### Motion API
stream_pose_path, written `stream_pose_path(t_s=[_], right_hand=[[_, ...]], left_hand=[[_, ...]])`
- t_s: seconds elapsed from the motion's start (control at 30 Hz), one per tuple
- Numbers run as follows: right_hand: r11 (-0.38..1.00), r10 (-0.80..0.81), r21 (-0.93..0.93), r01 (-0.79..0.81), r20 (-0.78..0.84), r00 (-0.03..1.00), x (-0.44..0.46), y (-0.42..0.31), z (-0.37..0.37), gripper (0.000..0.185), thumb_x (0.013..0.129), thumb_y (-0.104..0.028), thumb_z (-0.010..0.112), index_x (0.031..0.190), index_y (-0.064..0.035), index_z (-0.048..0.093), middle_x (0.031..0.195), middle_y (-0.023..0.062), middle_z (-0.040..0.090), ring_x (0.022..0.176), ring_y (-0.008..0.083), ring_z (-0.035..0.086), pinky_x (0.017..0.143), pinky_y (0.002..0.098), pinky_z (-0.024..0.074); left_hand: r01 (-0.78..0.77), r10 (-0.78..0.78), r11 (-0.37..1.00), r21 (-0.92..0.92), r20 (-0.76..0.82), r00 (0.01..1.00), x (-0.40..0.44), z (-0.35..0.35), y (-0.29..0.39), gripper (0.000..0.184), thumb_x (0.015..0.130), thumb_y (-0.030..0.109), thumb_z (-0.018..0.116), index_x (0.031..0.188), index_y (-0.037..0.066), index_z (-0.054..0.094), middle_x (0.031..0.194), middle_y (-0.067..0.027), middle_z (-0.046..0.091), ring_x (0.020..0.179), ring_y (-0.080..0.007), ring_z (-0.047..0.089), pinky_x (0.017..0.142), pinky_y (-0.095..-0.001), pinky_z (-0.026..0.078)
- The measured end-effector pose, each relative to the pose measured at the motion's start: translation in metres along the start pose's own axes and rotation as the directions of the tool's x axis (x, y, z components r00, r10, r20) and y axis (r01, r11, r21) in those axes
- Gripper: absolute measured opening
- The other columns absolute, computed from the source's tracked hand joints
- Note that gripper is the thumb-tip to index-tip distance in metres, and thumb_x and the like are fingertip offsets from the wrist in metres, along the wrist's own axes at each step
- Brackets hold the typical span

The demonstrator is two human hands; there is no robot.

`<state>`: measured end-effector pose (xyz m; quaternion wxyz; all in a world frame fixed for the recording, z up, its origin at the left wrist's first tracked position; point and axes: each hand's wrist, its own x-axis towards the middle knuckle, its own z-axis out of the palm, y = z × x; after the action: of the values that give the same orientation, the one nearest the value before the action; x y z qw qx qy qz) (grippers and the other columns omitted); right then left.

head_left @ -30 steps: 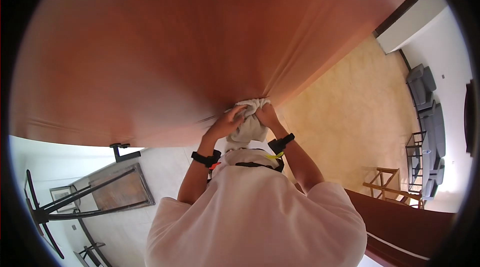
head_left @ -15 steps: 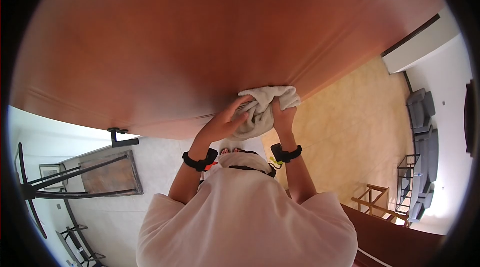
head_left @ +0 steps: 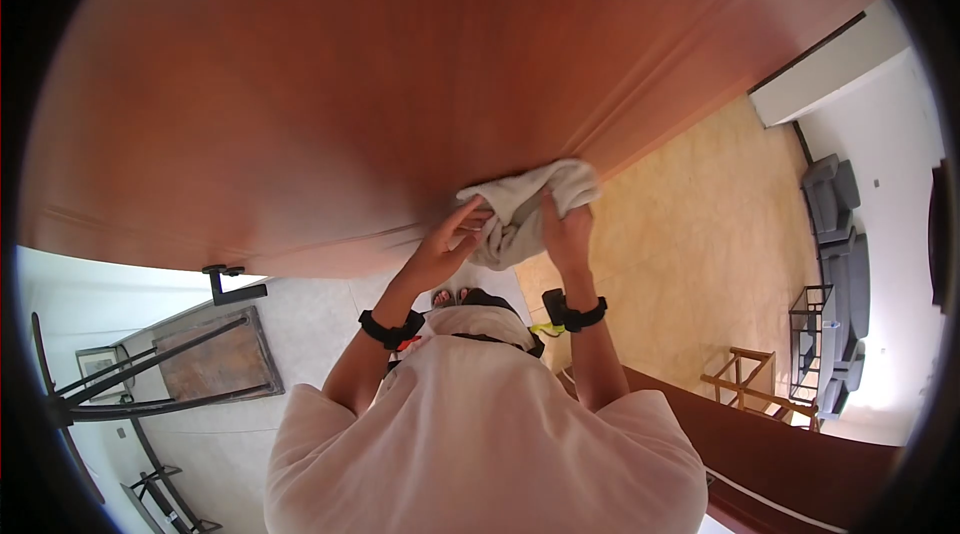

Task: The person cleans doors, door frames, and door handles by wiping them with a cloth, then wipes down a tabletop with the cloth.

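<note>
A bunched, pale grey cloth (head_left: 515,226) lies against the lower part of a reddish-brown wooden door (head_left: 380,84), near its right-hand edge. My right hand (head_left: 568,236) is closed around the right side of the cloth, with a fold covering part of the fingers. At the cloth's left side, my left hand (head_left: 448,246) holds its edge, the fingers bent and partly hidden by the fabric. Both wrists wear black bands with small devices.
A black door handle (head_left: 232,284) sticks out at the lower left. Grey sofas (head_left: 845,264), a black-framed rack (head_left: 808,344) and a wooden stool frame (head_left: 745,379) stand to the right on a tan floor (head_left: 680,254). Another reddish-brown panel (head_left: 800,454) is behind at lower right.
My left hand has shifted slightly left, and the cloth is stretched wider between my hands. Its upper right part has risen a little and is blurred. My view has shifted slightly.
</note>
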<state>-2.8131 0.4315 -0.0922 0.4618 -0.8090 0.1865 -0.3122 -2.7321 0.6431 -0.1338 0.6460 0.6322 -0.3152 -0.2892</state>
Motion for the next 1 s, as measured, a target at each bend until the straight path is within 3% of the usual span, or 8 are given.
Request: stream_pose_path(t_s=[0.17,0.3,0.43,0.47,0.6,0.8,0.87,1.0], right_hand=[[0.996,-0.081,-0.030,0.079,-0.085,0.993,0.024,-0.041,-0.008,0.021,0.091,-0.015,0.065,0.101,0.0036,0.066,0.099,0.0214,0.070,0.096,0.0410,0.065,0.083,0.0436,0.0510],[1.000,0.005,0.018,-0.004,-0.064,0.998,0.020,-0.012,-0.001,0.023,0.089,-0.013,0.064,0.105,0.0027,0.065,0.100,0.0214,0.069,0.098,0.0414,0.065,0.085,0.0435,0.0507],[1.000,0.028,0.005,-0.029,0.045,0.999,0.000,0.045,0.006,0.026,0.086,-0.011,0.063,0.110,0.0013,0.064,0.104,0.0227,0.069,0.103,0.0426,0.064,0.086,0.0447,0.0508],[0.987,0.151,-0.085,-0.140,0.140,0.979,-0.005,0.046,0.003,0.027,0.084,-0.010,0.064,0.109,0.0011,0.064,0.105,0.0245,0.068,0.106,0.0431,0.063,0.088,0.0459,0.0507],[0.987,0.062,-0.160,-0.033,0.181,0.982,-0.007,0.029,-0.006,0.026,0.080,-0.007,0.066,0.104,0.0008,0.066,0.097,0.0237,0.069,0.097,0.0423,0.066,0.082,0.0447,0.0535],[0.948,-0.272,-0.194,0.253,-0.075,0.959,0.027,-0.089,-0.031,0.024,0.074,-0.005,0.068,0.098,-0.0034,0.070,0.093,0.0180,0.070,0.084,0.0405,0.067,0.075,0.0439,0.0549],[0.888,-0.412,-0.272,0.371,-0.109,0.905,0.041,-0.094,-0.026,0.024,0.072,-0.004,0.069,0.096,-0.0047,0.070,0.092,0.0159,0.070,0.081,0.0398,0.066,0.071,0.0440,0.0550],[0.938,-0.312,-0.187,0.293,-0.079,0.947,0.045,-0.071,-0.022,0.023,0.072,-0.005,0.071,0.095,-0.0036,0.069,0.093,0.0167,0.069,0.081,0.0386,0.067,0.072,0.0433,0.0554]], left_hand=[[-0.239,0.240,0.966,-0.098,-0.006,0.971,0.000,-0.008,0.059,0.055,0.098,0.009,0.061,0.148,0.007,0.041,0.123,-0.0105,0.061,0.117,-0.0191,0.055,0.100,-0.0341,0.043],[-0.051,0.048,0.991,0.125,0.021,0.999,0.011,-0.005,0.030,0.057,0.096,0.009,0.062,0.146,0.004,0.038,0.133,-0.0138,0.053,0.121,-0.0237,0.052,0.102,-0.0377,0.043],[0.067,-0.081,0.988,0.143,0.097,0.992,0.018,0.004,-0.013,0.059,0.095,0.013,0.065,0.146,0.002,0.037,0.137,-0.0154,0.049,0.123,-0.0248,0.050,0.102,-0.0376,0.044],[0.087,-0.100,0.985,0.146,0.090,0.991,0.021,0.005,-0.019,0.060,0.095,0.013,0.065,0.146,0.002,0.037,0.138,-0.0158,0.049,0.124,-0.0251,0.050,0.102,-0.0376,0.044],[-0.001,-0.013,0.979,0.202,0.069,0.998,0.026,0.008,-0.007,0.061,0.095,0.014,0.065,0.147,0.001,0.037,0.142,-0.0180,0.048,0.130,-0.0268,0.048,0.104,-0.0392,0.044],[-0.337,0.358,0.924,0.180,-0.100,0.928,0.019,0.008,0.102,0.057,0.094,0.014,0.064,0.144,-0.001,0.042,0.138,-0.0211,0.054,0.128,-0.0294,0.052,0.106,-0.0403,0.041],[-0.285,0.314,0.926,0.247,-0.087,0.945,0.026,0.008,0.116,0.054,0.094,0.013,0.063,0.142,-0.002,0.044,0.136,-0.0214,0.056,0.126,-0.0295,0.054,0.106,-0.0400,0.041],[-0.170,0.187,0.971,0.169,-0.096,0.978,0.043,0.023,0.106,0.048,0.094,0.012,0.062,0.138,-0.003,0.047,0.131,-0.0220,0.059,0.122,-0.0302,0.057,0.104,-0.0386,0.042]])
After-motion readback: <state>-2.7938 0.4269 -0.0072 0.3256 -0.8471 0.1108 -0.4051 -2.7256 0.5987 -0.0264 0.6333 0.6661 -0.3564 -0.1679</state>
